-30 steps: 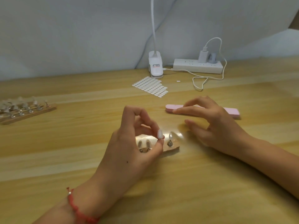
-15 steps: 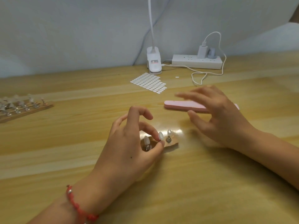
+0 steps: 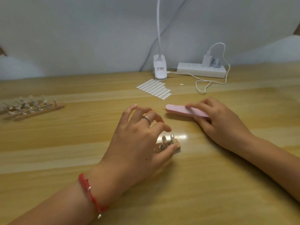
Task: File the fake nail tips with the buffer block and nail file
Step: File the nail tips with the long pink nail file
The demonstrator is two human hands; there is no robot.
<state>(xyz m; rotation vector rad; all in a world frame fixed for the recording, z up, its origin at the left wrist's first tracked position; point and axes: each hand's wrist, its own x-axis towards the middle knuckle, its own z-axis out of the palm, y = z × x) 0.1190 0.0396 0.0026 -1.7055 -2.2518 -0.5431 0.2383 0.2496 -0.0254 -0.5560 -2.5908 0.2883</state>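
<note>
Since the frame 0.5 s ago, the right hand's fingers [image 3: 194, 106], then spread above the pink buffer block [image 3: 178, 109], are being closed on it. The index finger is being laid along its top face and the thumb is being pressed against its near side, so the block is being pinched near its right end. Whether it is being lifted off the table [image 3: 211, 184] cannot be told. The left hand's pinch on a nail tip is no longer being kept.

The left thumb [image 3: 168, 150] is now being pressed against the near edge of the small wooden holder [image 3: 176, 143], with the index finger being curled over its far side. 2 fake nail tips [image 3: 164, 139] are being carried upright on the holder, just below that fingertip; contact between them cannot be told. The other left fingers are being held loosely fanned above the table.

The right hand [image 3: 222, 125] is being rested to the right of the holder, well apart from the left hand [image 3: 138, 140]. A ring [image 3: 146, 118] and a red bracelet [image 3: 90, 194] are being worn on the left side.

Further out, wooden racks [image 3: 37, 111] of more tips are being kept at the far left. A sticker sheet [image 3: 154, 88], a clip lamp [image 3: 159, 69] and a power strip [image 3: 201, 71] are being kept near the wall.
</note>
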